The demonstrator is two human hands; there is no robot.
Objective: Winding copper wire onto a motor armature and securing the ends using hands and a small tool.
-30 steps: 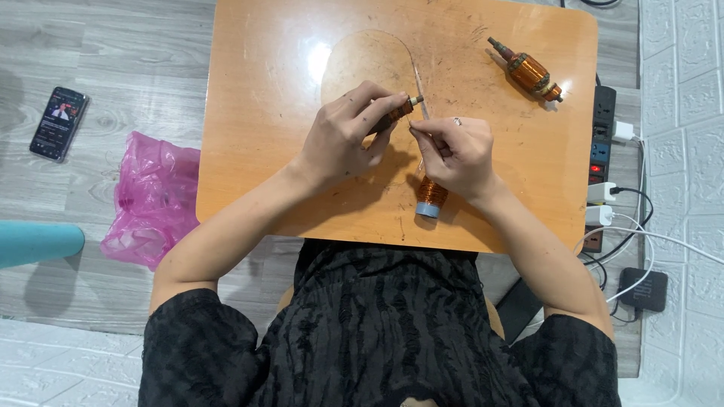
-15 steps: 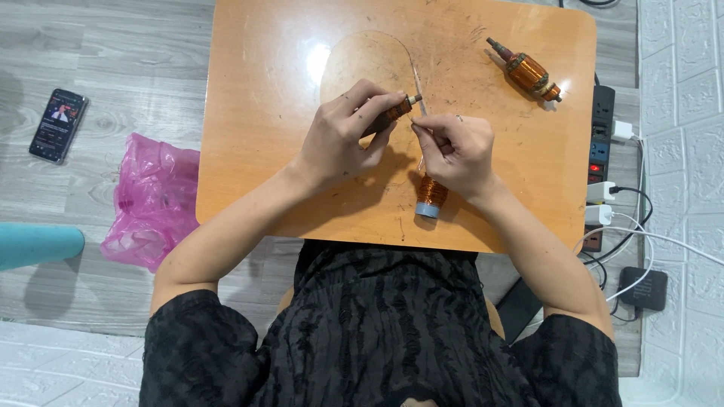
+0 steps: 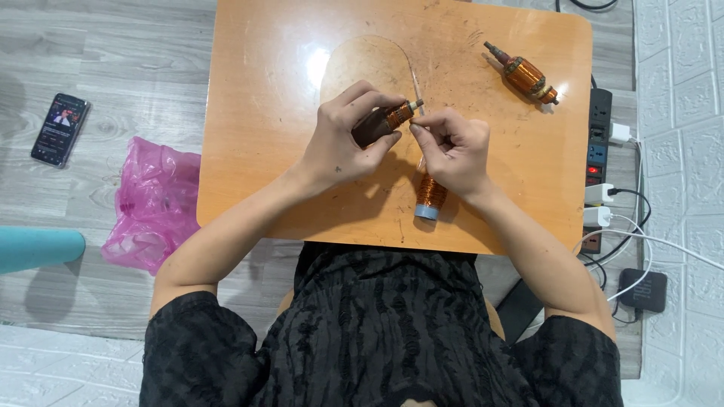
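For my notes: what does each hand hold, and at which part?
Left hand grips a motor rotor around its body. Right hand pinches thin copper wire near the rotor's tip.

The left hand [image 3: 343,139] now tips the small copper-wound armature [image 3: 388,120] slightly, so its metal tip sits a little higher toward the upper centre of the frame than a second ago. The right hand [image 3: 452,151] pinches closer against that tip, fingertips [image 3: 417,130] nearly touching it.
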